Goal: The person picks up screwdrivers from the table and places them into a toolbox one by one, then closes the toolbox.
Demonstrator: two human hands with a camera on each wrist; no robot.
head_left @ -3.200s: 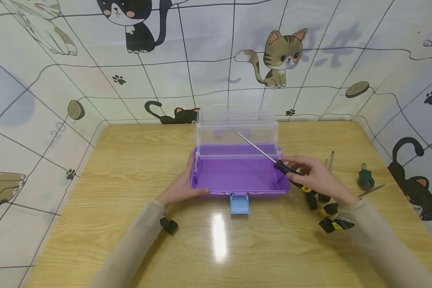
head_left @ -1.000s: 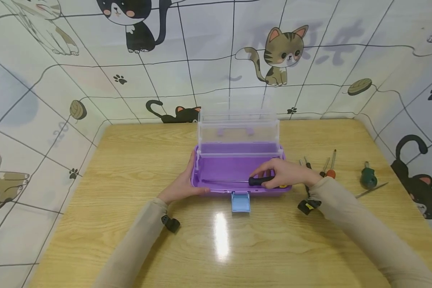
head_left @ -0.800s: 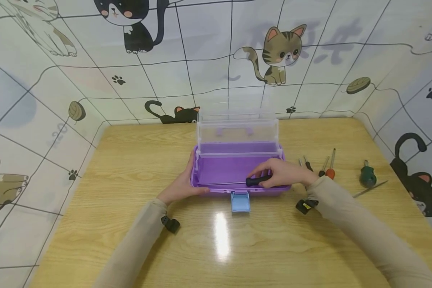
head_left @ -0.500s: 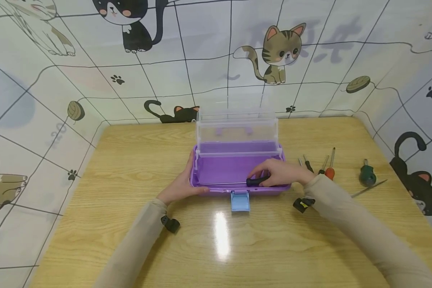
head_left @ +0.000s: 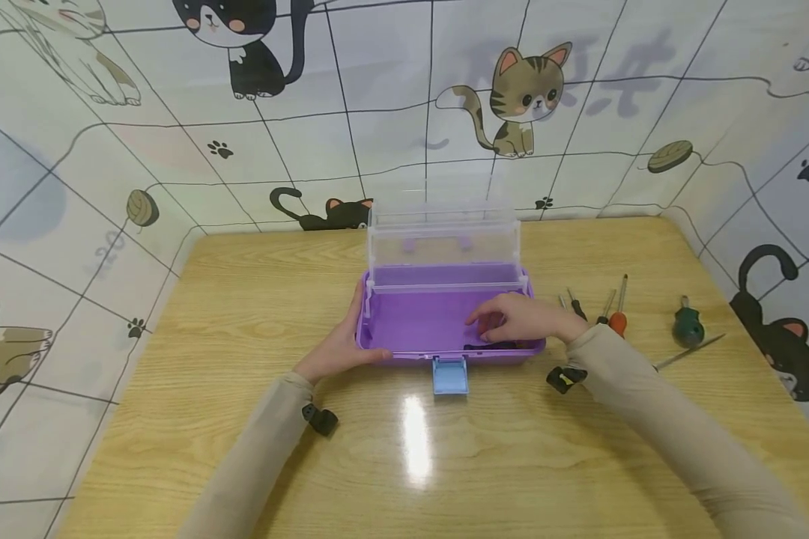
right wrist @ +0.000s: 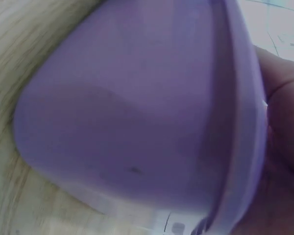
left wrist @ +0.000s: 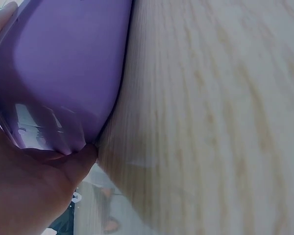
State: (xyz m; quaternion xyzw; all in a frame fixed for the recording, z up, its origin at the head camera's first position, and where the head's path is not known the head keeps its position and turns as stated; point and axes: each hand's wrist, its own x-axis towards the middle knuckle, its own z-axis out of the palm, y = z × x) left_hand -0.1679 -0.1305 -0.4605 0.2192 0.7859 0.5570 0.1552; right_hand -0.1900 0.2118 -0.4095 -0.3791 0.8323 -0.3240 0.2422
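A purple toolbox (head_left: 414,318) stands on the wooden table with its clear lid raised at the back and its blue latch (head_left: 449,376) hanging in front. My left hand (head_left: 337,347) grips the box's left end, thumb along the front; the left wrist view shows that hand (left wrist: 32,183) against the purple wall (left wrist: 63,63). Inside, along the front wall, lies a screwdriver with a black handle (head_left: 494,346), its shaft hidden by the rim. My right hand (head_left: 520,317) hovers just above it with loosely bent fingers, holding nothing. The right wrist view shows mostly the box's outer end (right wrist: 132,107).
Right of the box lie several more screwdrivers: a red-handled one (head_left: 618,323), black-handled ones (head_left: 577,308) partly behind my right arm, and a stubby green one (head_left: 688,327). A thin metal rod (head_left: 691,352) lies nearby. A cat-patterned wall covering (head_left: 391,135) encloses the table.
My right hand carried the screwdriver from above the box's right side down into it, then let go and lifted slightly. My left hand has stayed on the box.
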